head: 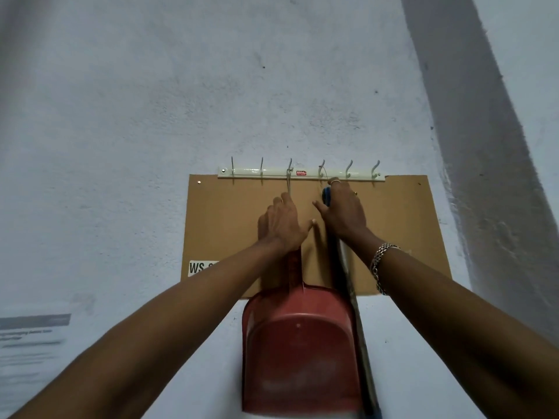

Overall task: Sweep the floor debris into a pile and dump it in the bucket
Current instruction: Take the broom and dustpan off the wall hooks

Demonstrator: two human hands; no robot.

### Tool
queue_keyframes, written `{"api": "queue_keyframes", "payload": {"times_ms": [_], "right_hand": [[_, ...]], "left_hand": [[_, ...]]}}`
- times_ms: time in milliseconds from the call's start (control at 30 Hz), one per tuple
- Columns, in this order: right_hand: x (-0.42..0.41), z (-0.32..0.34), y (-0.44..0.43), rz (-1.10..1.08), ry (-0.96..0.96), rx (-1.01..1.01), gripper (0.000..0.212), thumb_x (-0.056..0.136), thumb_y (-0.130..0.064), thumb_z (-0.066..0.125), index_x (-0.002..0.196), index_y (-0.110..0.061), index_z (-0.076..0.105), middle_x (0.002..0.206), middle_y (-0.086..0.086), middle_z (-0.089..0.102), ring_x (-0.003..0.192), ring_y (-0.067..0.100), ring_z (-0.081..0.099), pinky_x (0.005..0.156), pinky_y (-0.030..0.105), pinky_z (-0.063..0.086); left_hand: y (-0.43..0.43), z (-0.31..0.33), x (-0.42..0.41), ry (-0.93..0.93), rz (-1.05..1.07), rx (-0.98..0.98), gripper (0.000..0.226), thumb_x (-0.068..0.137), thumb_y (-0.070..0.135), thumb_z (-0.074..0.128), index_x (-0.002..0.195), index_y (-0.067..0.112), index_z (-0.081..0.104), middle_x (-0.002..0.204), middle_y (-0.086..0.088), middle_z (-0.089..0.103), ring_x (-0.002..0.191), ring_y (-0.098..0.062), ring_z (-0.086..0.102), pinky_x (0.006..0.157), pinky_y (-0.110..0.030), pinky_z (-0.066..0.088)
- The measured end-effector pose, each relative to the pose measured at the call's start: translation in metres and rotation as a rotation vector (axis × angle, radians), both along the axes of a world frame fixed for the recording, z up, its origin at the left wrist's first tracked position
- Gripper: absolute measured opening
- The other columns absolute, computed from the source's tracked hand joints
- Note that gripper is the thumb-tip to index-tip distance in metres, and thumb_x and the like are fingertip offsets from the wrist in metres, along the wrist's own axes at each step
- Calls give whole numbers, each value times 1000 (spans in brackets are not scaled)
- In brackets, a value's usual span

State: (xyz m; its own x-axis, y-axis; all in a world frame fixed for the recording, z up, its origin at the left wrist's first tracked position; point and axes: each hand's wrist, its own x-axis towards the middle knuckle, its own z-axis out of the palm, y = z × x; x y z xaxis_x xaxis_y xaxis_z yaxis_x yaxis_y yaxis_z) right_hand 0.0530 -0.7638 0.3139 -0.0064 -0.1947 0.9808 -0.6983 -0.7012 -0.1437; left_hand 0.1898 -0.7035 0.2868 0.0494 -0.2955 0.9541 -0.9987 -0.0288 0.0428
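Two hands reached up to the rack (302, 172) together. The left hand (282, 220) lay over the top of the dustpan (298, 352) handle, fingertips up at the string (289, 184) and thumb out to the side. Its back hid the fingers, so I could not tell whether it gripped or only rested there. The right hand (343, 208), just beside it, was curled round the blue cap (326, 197) of the broom (352, 285), with the forefinger raised toward the fourth hook (321, 168).

The dustpan hung by its string from the third hook (289, 168). Its handle ran down the middle of the board (230, 225), and its pan hung below the board's lower edge against the wall (151, 101). The broom hung close along the pan's right side, its stick running past that same edge and out of view. No bucket, floor or debris showed, so the sweeping looked not yet begun.

Lifting both tools at once seemed the risk. A loop pulled outward rather than up could catch on its hook tip and jerk the rack. If the string came free before the left hand had a firm hold, the dustpan would likely drop. The broom, held only at its cap, could swing against the pan.
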Motion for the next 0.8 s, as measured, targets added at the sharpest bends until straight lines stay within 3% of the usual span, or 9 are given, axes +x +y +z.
{"api": "queue_keyframes", "payload": {"times_ms": [200, 300, 367, 433, 533, 700, 800], "right_hand": [[4, 17, -29, 122, -114, 22, 32, 89, -36, 68, 107, -11, 58, 108, 12, 63, 100, 33, 60, 85, 43, 51], [5, 25, -40, 177, -169, 51, 26, 91, -36, 62, 102, -12, 61, 103, 9, 63, 95, 29, 60, 82, 38, 49], [6, 28, -43, 206, -203, 66, 24, 91, -36, 62, 100, -13, 61, 102, 7, 63, 93, 27, 60, 79, 34, 46], [8, 29, -45, 211, -220, 61, 22, 91, -34, 62, 101, -14, 59, 105, 7, 62, 94, 26, 58, 79, 33, 44], [9, 31, -44, 214, -269, 69, 19, 94, -34, 60, 100, -17, 54, 108, 5, 58, 92, 23, 55, 76, 32, 40], [13, 36, -46, 284, -320, 46, 21, 98, -36, 53, 93, -15, 51, 97, 6, 62, 87, 28, 57, 72, 32, 37], [14, 42, -45, 367, -385, 17, 19, 97, -33, 53, 89, -16, 56, 90, 3, 65, 84, 25, 61, 71, 34, 45]], "left_hand": [[-22, 27, 1, 326, -106, -122, 47, 92, 48, 66, 119, 13, 50, 110, -6, 63, 99, -25, 62, 70, -33, 38], [-26, 45, -2, 443, -191, -172, 31, 94, 44, 65, 103, 14, 65, 95, 1, 64, 86, -19, 58, 71, -31, 39], [-31, 62, -1, 548, -272, -178, 24, 92, 40, 69, 88, 17, 74, 84, 8, 66, 79, -15, 60, 71, -29, 47], [-33, 78, 0, 715, -401, -158, 19, 87, 32, 74, 83, 13, 75, 77, 3, 73, 72, -17, 70, 71, -33, 59], [-39, 90, 2, 927, -643, -89, 12, 88, 9, 68, 82, 0, 72, 64, -9, 72, 50, -21, 69, 47, -30, 55], [-36, 89, 2, 995, -802, 7, 27, 95, 3, 61, 68, 2, 62, 62, -12, 64, 38, -15, 56, 31, -17, 34], [-34, 94, 7, 970, -765, -113, 21, 88, 6, 73, 68, -1, 71, 62, -12, 71, 49, -20, 68, 42, -22, 49]]}}
